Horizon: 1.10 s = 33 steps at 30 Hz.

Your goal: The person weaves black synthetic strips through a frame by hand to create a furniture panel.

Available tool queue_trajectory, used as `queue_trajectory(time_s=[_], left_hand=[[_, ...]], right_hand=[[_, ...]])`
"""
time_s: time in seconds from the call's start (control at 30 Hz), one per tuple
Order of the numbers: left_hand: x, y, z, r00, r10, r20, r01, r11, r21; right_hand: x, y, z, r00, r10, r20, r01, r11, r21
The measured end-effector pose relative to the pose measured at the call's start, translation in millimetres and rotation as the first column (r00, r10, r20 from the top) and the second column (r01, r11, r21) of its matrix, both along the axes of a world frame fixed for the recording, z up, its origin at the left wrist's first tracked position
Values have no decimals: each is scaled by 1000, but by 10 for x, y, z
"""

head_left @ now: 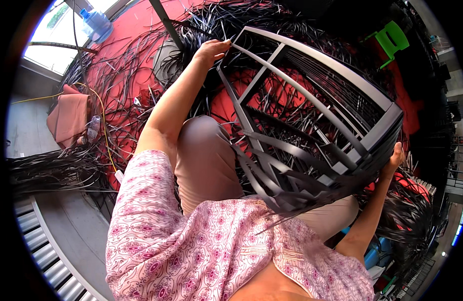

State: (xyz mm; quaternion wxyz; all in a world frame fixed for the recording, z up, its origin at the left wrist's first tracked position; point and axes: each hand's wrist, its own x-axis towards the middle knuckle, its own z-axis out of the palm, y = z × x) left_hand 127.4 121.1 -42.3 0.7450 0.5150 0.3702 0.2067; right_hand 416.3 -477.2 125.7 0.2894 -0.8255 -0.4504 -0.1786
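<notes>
A grey metal furniture frame point(304, 90), partly woven with flat dark strips, is tilted across my lap. My left hand point(214, 51) is closed at its far left corner. On the near right side, my right hand point(394, 159) grips the woven outer side; some of its fingers are hidden behind the frame. Loose dark strip ends point(286, 150) hang from the near side of the frame and curl over my knees. Through the open bars, the red floor and more strips show.
Heaps of black strips point(231, 20) cover much of the red floor point(136, 30). A blue water bottle point(97, 25) stands far left, and a green chair point(390, 42) far right. At the left lie a brown cloth point(71, 118), a strip bundle point(55, 173) and a yellow cord point(105, 130).
</notes>
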Motion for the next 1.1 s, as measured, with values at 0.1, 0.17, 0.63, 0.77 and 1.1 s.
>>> queue_trajectory(time_s=[0.1, 0.17, 0.63, 0.77, 1.1], left_hand=[[117, -2, -28, 996, 72, -51, -74, 996, -54], [162, -26, -72, 997, 68, -44, -70, 997, -28], [72, 6, -474, 977, 159, -144, -157, 987, 28], [-55, 374, -960, 975, 164, -147, -174, 983, -53], [-432, 668, -772, 931, 261, -254, -283, 958, -50]], right_hand=[[-20, -12, -3, 999, 30, -17, -30, 999, 19], [15, -27, -22, 992, 40, -121, -27, 993, 112], [-111, 172, -65, 925, 189, 329, -218, 974, 55], [38, 84, -206, 992, 127, 19, -128, 986, 108], [-298, 787, 105, 914, -35, -403, 127, 971, 204]])
